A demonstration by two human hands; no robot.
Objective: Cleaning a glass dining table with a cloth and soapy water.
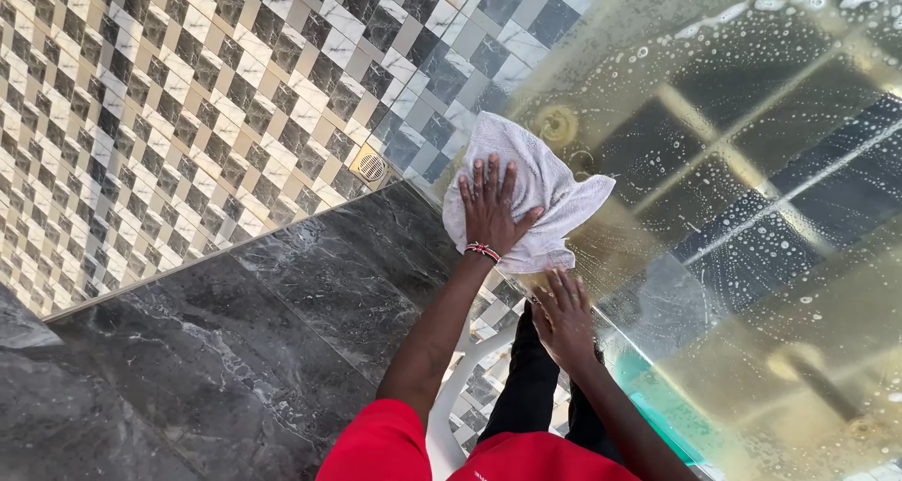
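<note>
My left hand (pixel 489 213), with a beaded bracelet at the wrist, presses flat with spread fingers on a crumpled white cloth (pixel 554 194). The cloth lies against a soapy glass pane (pixel 752 209) covered in droplets and suds. My right hand (pixel 564 317) rests just below the cloth, fingers apart, palm against the lower edge of the glass. It holds nothing. Both arms reach forward from red sleeves.
A dark marble slab (pixel 235 349) runs along the left of the glass. Beyond it lie checkered beige and grey tiles (pixel 169 115) with a round metal drain (pixel 371 166). A white plastic chair part (pixel 456 387) and my black trousers show below my arms.
</note>
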